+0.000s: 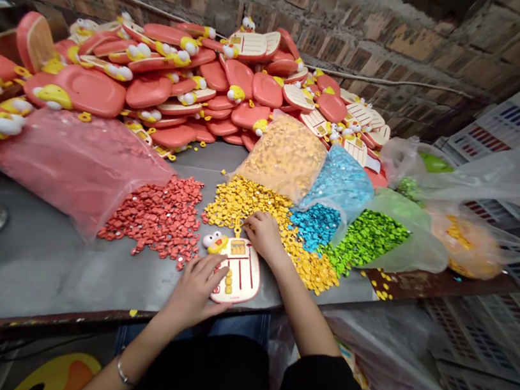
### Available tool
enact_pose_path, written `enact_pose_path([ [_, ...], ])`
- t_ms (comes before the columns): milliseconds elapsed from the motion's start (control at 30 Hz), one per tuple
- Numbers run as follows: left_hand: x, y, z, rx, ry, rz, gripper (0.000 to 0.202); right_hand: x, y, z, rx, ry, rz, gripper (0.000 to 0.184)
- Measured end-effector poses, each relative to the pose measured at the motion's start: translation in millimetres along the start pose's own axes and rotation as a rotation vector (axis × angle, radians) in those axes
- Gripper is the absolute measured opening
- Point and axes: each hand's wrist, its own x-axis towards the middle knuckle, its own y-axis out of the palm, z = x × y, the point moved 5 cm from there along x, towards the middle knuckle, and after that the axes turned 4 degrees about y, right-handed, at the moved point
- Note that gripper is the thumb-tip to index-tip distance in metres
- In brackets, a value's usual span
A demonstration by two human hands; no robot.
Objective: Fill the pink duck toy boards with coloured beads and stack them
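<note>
The left hand (193, 292) is resting half-open against the one duck-topped board (238, 271), holding nothing; the right hand (261, 234) is curling into the yellow beads (239, 202), though I cannot tell whether it is pinching any; three other loose heaps, red beads (154, 219), blue beads (314, 226) and green beads (365, 239), are lying on the grey metal table (36, 273); dozens of coral boards (184, 75) are piling up against the brick wall (314, 15).

Flat cream duck-headed toy board (239, 271)
</note>
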Motion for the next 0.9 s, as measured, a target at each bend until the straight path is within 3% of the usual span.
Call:
enact_pose_path([
  [100, 0.1, -1.3, -0.2, -0.015, -0.012, -0.006, 0.054, -0.6, -0.6, 1.2, 0.017, 0.009, -0.018, 0.012],
  [267, 0.5, -1.8, -0.1, -0.046, -0.035, 0.006, 0.052, -24.8, -15.8, -5.4, 0.416, 0.027, -0.136, 0.010],
  [333, 0.4, -1.2, 0.3, -0.045, -0.036, 0.003, 0.052, -36.9, -17.9, -7.6, 0.478, 0.064, -0.151, 0.009],
  [533, 0.3, -0.3, 1.0, -0.064, -0.023, -0.017, 0.053, -54.2, -6.1, -1.5, 0.461, -0.031, -0.134, 0.006],
  [700, 2.0, -3.2, -0.7, -0.067, -0.015, -0.027, 0.052, -56.7, 1.1, -0.7, 0.354, -0.117, -0.211, 0.013],
  [900, 2.6, -3.8, -1.9, -0.049, 0.008, -0.032, 0.054, -60.1, 2.3, -2.3, 0.437, -0.128, -0.286, 0.014],
])
